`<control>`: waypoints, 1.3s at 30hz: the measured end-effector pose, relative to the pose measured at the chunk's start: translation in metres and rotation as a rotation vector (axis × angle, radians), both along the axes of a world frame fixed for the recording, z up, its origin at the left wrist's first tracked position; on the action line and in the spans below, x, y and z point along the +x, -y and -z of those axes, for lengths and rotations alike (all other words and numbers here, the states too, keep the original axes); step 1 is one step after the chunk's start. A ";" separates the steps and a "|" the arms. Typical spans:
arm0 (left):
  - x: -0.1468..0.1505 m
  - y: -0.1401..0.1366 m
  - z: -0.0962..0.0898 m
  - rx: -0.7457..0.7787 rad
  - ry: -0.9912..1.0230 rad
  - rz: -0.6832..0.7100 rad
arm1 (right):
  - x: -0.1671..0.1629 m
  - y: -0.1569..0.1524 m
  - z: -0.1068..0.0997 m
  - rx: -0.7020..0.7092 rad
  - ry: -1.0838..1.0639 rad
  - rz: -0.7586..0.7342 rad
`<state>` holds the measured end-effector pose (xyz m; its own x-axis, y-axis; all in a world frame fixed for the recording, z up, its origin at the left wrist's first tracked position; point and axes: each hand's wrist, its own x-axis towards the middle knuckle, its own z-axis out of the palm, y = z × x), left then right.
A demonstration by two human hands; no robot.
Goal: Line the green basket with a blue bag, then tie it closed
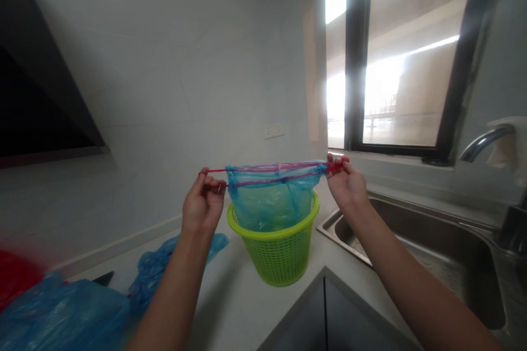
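On the pale surface (pixel 247 307) beside the sink (pixel 432 247), a green basket (pixel 275 255) stood with a blue bag (pixel 269 197) lifted above its rim. The left hand (pixel 203 203) and right hand (pixel 346 182) each pinched the bag's red drawstring (pixel 214 170), pulling it taut.

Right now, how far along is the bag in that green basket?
Done: the blue bag hangs with its bottom inside the green basket. In hand: the left hand and right hand pull its red drawstring outward at each end. Left: the mouth is not yet cinched shut or tied.
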<state>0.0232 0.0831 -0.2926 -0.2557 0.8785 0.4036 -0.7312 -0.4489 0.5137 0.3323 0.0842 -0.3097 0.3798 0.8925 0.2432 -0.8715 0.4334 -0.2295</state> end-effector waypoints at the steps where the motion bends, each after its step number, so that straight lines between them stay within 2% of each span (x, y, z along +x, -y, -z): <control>1: -0.002 -0.001 -0.001 -0.042 0.083 0.014 | 0.001 0.000 0.001 -0.002 -0.021 -0.042; 5: -0.005 -0.004 0.000 -0.133 0.248 0.046 | 0.001 0.000 0.007 -0.052 -0.009 -0.148; 7: -0.003 -0.003 0.003 -0.115 0.229 0.064 | -0.002 -0.002 0.011 -0.101 0.027 -0.117; 10: 0.008 0.003 0.004 0.003 0.124 0.088 | -0.007 -0.002 0.011 -0.114 0.109 0.007; 13: 0.024 0.020 0.001 0.140 -0.054 0.001 | -0.011 0.002 0.004 -0.043 0.315 0.075; 16: 0.040 0.041 -0.004 0.179 -0.272 -0.153 | -0.021 0.010 -0.005 0.058 0.634 0.139; 18: 0.049 0.052 -0.007 0.216 -0.441 -0.219 | -0.031 0.014 -0.008 0.104 0.876 0.246; 21: 0.060 0.059 -0.010 0.285 -0.736 -0.246 | -0.052 0.017 -0.007 0.145 1.175 0.401; 25: 0.070 0.055 -0.011 0.271 -1.051 -0.233 | -0.072 0.016 -0.002 0.223 1.392 0.494; 29: 0.078 0.053 -0.005 0.290 -1.149 -0.170 | -0.076 0.013 0.001 0.232 1.381 0.464; 32: 0.083 0.053 -0.002 0.317 -1.124 -0.254 | -0.075 0.013 0.001 0.219 1.407 0.383; 36: 0.088 0.054 -0.001 0.341 -1.135 -0.288 | -0.077 0.020 0.002 0.300 1.413 0.224; 39: 0.089 0.053 0.000 0.306 -1.188 -0.288 | -0.077 0.026 0.000 0.389 1.394 0.212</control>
